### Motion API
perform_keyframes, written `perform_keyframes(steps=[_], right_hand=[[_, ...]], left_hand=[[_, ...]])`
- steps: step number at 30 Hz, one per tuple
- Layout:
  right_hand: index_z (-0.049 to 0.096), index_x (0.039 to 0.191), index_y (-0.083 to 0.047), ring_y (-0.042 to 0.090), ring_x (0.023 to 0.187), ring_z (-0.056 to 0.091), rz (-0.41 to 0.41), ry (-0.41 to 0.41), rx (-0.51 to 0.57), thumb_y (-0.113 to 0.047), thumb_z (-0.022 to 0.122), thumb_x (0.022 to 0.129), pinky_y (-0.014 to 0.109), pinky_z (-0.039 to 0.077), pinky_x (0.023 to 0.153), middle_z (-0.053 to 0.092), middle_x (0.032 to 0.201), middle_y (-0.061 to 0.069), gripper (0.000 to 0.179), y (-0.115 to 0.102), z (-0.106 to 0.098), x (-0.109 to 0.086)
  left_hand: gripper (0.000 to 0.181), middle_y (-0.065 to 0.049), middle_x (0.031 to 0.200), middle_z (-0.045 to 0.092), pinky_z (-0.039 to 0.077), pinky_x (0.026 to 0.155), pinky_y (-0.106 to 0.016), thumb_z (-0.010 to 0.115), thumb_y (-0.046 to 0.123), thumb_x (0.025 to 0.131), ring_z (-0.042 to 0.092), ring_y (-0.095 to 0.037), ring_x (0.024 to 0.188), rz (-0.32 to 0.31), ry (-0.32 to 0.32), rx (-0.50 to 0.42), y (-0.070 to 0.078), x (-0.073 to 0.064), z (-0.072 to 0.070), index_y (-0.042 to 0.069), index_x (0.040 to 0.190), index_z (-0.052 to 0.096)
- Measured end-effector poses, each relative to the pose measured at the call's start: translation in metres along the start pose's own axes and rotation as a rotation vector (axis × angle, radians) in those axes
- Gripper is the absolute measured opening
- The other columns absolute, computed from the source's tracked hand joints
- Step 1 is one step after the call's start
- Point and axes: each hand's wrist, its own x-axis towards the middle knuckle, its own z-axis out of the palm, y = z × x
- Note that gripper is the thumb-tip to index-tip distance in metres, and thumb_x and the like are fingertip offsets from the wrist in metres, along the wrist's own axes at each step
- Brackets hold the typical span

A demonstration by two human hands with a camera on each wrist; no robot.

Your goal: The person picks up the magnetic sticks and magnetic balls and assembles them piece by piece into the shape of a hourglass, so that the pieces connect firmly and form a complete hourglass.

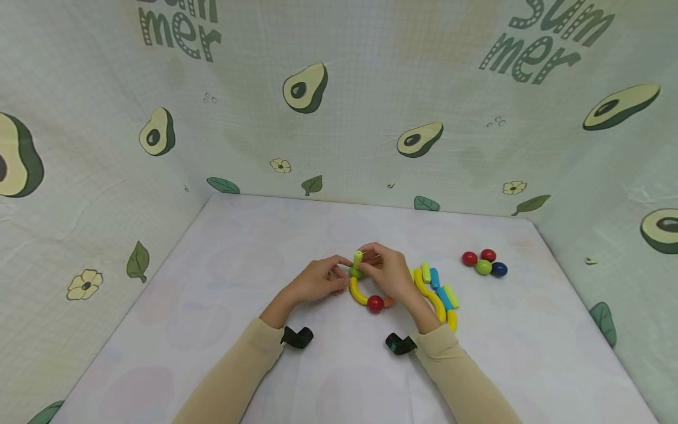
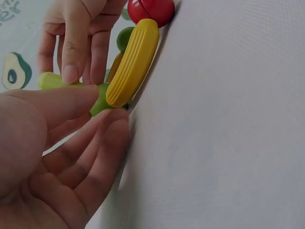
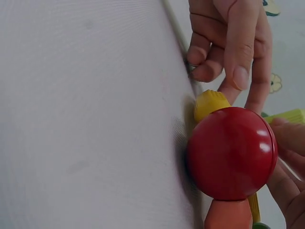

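Above the table, my right hand (image 1: 388,271) pinches a light green rod (image 1: 358,258) standing on a green ball (image 1: 355,272). My left hand (image 1: 320,278) has its thumb and fingers about that green ball (image 2: 100,102), at its left side. From the ball a curved yellow rod (image 1: 358,292) runs to a red ball (image 1: 375,304), which joins an orange rod (image 3: 228,213). Together these toy building pieces form a partial ring. Part of the ring's far side is hidden behind my right hand in the head view.
Right of my right wrist lie curved yellow rods (image 1: 435,305), blue rods (image 1: 444,298) and light green rods (image 1: 451,297). Further right is a cluster of red balls (image 1: 469,259), a green ball (image 1: 484,267) and a dark blue ball (image 1: 499,270). A patterned cloth (image 1: 360,118) encloses the table's back and sides.
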Motion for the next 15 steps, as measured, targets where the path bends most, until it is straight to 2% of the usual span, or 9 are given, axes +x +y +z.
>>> perform_keyframes(steps=[4, 8, 15], right_hand=[[0.071, 0.126, -0.013, 0.022, 0.1, 0.076, -0.006, 0.005, 0.013, -0.013, 0.081, 0.096, 0.039, 0.062, 0.094, 0.077, 0.11, 0.005, 0.032, -0.0008, 0.0028, -0.0004], [0.071, 0.124, -0.013, 0.02, 0.099, 0.076, -0.008, 0.015, 0.039, -0.012, 0.081, 0.095, 0.038, 0.063, 0.093, 0.078, 0.11, 0.004, 0.03, -0.0022, 0.0051, -0.0013], [0.068, 0.119, -0.011, 0.019, 0.096, 0.076, -0.018, 0.006, 0.068, -0.01, 0.081, 0.094, 0.032, 0.063, 0.09, 0.077, 0.109, 0.004, 0.028, -0.003, 0.0088, -0.0015]], left_hand=[[0.032, 0.002, 0.112, 0.074, 0.057, 0.078, -0.03, 0.074, 0.022, 0.101, 0.069, -0.012, 0.089, 0.022, 0.114, 0.003, 0.0008, 0.0018, 0.0009, 0.02, 0.132, 0.069], [0.026, 0.001, 0.12, 0.075, 0.061, 0.087, -0.031, 0.076, 0.024, 0.101, 0.073, -0.013, 0.1, 0.053, 0.218, -0.024, 0.002, 0.0044, 0.0033, 0.021, 0.126, 0.072], [0.022, 0.002, 0.114, 0.077, 0.061, 0.092, -0.03, 0.078, 0.024, 0.099, 0.073, -0.013, 0.104, 0.12, 0.318, -0.035, 0.003, 0.0077, 0.0071, 0.018, 0.119, 0.073]])
